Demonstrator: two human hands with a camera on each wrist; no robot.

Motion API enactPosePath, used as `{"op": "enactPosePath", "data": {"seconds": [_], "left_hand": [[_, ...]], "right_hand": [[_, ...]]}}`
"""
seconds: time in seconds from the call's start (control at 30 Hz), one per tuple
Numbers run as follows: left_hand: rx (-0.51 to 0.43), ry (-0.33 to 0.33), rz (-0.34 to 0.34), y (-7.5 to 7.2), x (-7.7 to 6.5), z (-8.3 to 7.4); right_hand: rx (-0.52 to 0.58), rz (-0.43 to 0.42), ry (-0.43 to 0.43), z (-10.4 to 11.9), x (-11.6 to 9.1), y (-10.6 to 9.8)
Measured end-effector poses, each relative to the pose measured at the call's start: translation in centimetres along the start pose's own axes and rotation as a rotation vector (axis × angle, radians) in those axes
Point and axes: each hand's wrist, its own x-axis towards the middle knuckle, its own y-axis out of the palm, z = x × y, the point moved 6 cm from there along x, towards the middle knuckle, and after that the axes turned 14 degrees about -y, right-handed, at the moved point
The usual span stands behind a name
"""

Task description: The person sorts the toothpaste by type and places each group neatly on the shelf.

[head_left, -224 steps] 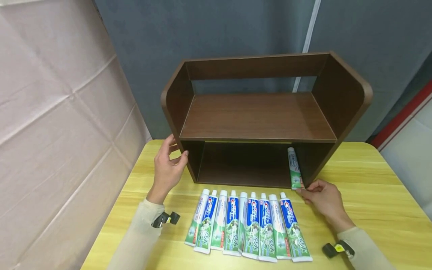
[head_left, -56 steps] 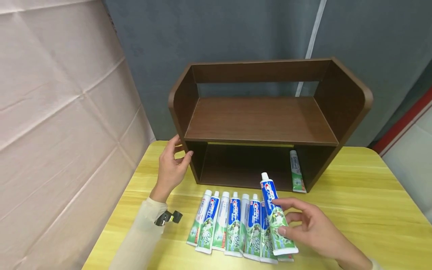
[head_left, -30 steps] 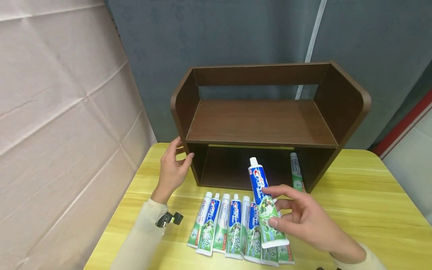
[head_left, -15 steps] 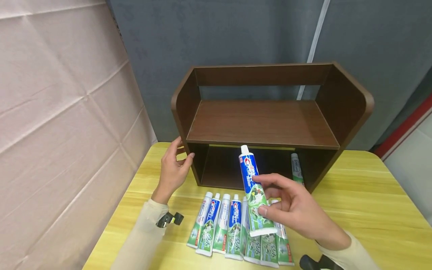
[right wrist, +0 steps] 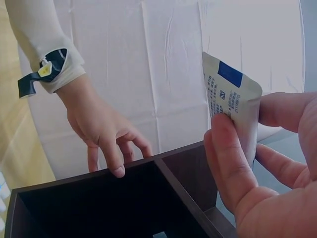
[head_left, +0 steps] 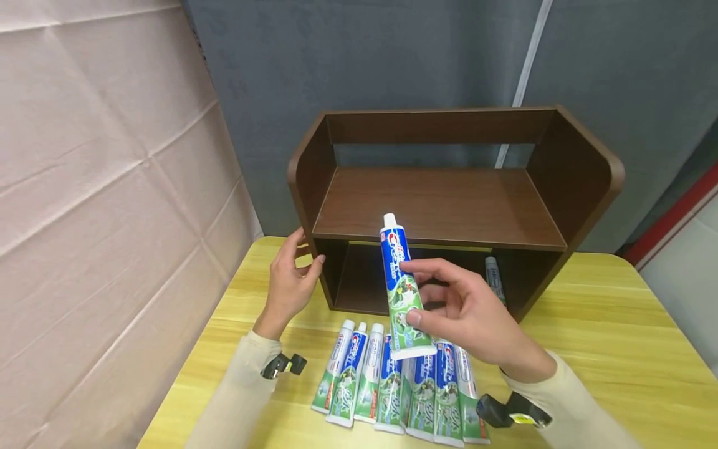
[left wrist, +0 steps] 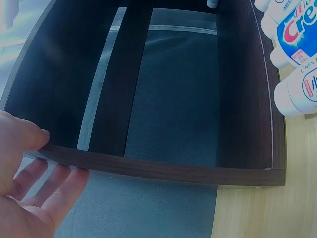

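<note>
My right hand (head_left: 471, 312) pinches a blue and green Crest toothpaste tube (head_left: 399, 287) between thumb and fingers. The tube is raised, white cap up, overlapping the front edge of the brown two-level shelf (head_left: 437, 202) in the head view. In the right wrist view the tube's printed back (right wrist: 230, 94) shows. My left hand (head_left: 288, 284) grips the shelf's left side panel, thumb inside and fingers outside, as the left wrist view shows too. One white and green toothpaste tube (head_left: 493, 274) lies in the lower compartment by the right wall, partly hidden behind my right hand.
On the yellow wooden table (head_left: 606, 362), several toothpaste tubes (head_left: 339, 380), some blue and green and some white and green, lie in a row before the shelf, caps toward it. A grey curtain (head_left: 392, 56) hangs behind, a pale cloth (head_left: 101, 187) at left.
Earlier my right hand was at the tube in the lower compartment. Since then it has taken the Crest tube from the row's right end and carried it up and left. My left hand stays.
</note>
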Motion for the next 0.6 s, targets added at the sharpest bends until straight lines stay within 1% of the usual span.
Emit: {"op": "enactPosePath", "data": {"seconds": [0.13,0.33,0.47,0.6], "left_hand": [[0.001,-0.002,-0.005,-0.1,0.0,0.0],[0.001,-0.009,-0.011,-0.2,-0.2,0.0],[0.002,-0.013,-0.008,-0.2,-0.3,0.0],[-0.004,-0.014,-0.004,-0.1,-0.3,0.0]], "right_hand": [[0.001,-0.001,0.037,-0.2,1.3,-0.1],[-0.071,-0.025,0.104,-0.7,3.2,-0.5],[-0.093,-0.037,0.115,-1.0,4.5,-0.8],[-0.07,-0.048,0.113,-1.4,6.0,-1.1]]}}
